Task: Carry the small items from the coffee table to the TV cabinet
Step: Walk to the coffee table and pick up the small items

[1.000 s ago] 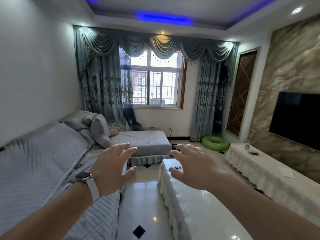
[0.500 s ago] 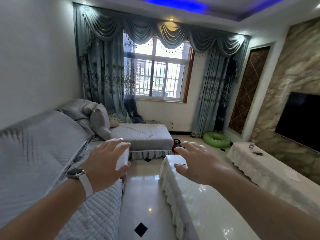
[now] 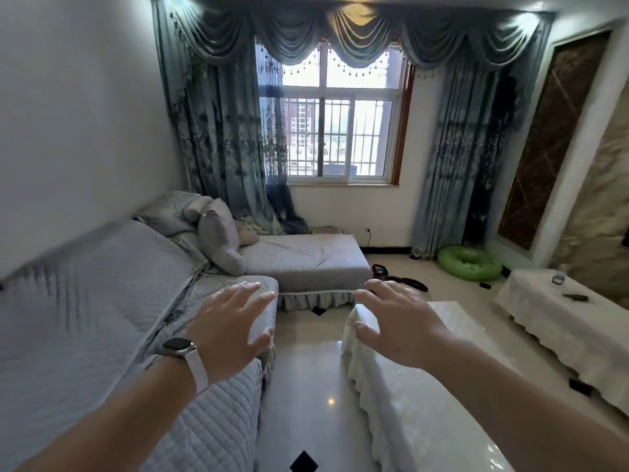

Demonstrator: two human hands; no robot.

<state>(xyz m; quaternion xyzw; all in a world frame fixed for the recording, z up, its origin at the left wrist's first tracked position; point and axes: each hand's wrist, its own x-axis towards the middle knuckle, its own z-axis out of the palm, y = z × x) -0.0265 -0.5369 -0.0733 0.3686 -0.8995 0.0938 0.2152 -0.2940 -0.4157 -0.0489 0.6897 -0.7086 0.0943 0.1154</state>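
Note:
The coffee table, draped in a glossy white cloth, runs from the lower right toward the middle. My right hand hovers over its far left end, fingers spread and empty; whatever lies beneath it is hidden. My left hand, with a watch on the wrist, is held out over the sofa seat edge, fingers apart and empty. The TV cabinet, also white-draped, stands along the right wall. On it rest a small clear-looking container and a dark slim object.
A grey quilted corner sofa with cushions fills the left. A tiled aisle runs between sofa and coffee table. A green inflatable ring lies under the curtains, and a red and black object sits on the floor beyond the table.
The view has tilted down and turned left, so the TV has left the frame. Both hands stayed spread in front; the small dark item seen by my right thumb is now covered.

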